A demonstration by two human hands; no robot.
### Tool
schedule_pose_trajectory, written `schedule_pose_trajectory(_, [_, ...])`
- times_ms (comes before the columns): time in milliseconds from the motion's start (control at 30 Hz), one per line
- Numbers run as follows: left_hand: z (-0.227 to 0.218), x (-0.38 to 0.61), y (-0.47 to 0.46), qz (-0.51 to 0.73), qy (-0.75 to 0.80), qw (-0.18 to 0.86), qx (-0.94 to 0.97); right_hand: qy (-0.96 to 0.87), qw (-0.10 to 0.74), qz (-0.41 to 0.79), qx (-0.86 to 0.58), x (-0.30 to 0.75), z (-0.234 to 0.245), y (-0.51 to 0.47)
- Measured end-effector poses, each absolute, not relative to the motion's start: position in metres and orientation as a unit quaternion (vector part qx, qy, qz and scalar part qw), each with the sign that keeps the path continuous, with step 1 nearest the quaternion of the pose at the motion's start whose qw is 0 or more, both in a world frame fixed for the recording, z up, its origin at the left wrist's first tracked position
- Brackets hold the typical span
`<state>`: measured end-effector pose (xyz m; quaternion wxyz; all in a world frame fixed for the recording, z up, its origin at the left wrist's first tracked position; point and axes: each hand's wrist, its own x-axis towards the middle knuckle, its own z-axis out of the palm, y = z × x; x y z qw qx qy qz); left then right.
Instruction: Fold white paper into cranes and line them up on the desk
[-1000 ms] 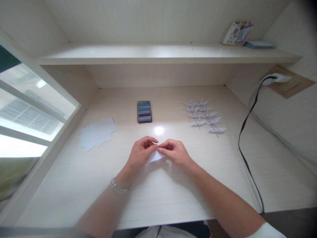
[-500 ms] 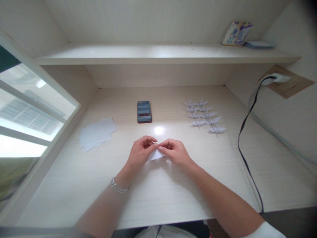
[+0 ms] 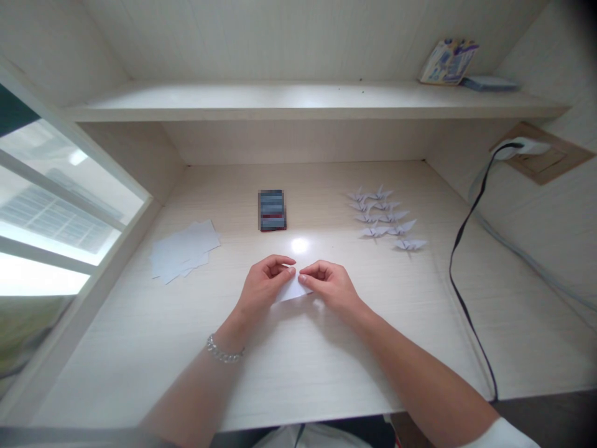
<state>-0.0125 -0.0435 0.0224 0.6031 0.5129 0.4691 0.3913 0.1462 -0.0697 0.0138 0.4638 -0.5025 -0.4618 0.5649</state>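
Observation:
A small folded piece of white paper (image 3: 293, 291) lies on the pale wooden desk (image 3: 298, 361), pinched from both sides. My left hand (image 3: 263, 285) grips its left part with curled fingers, a silver bracelet on that wrist. My right hand (image 3: 329, 285) pinches the paper's right part, its fingertips almost meeting those of the left hand. Both hands rest low on the desk near the middle.
A loose pile of white sheets (image 3: 184, 251) lies at the left. Several folded paper cranes (image 3: 385, 218) stand at the right rear. A dark blurred block (image 3: 272, 210) sits behind my hands. A black cable (image 3: 466, 261) runs from a wall plug (image 3: 520, 148) down the right side. A box (image 3: 448, 61) stands on the shelf.
Both hands have crept slightly away from me along the desk, still pinching the folded paper; little else differs.

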Motion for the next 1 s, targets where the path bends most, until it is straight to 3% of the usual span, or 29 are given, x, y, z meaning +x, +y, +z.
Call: schedule_pose_trajectory(1000, [0.0193,-0.0149,-0.0426,0.404,0.459,0.587,0.531,-0.544,0.433,0.507,-0.509,0.1458,0.0209,-0.0736])
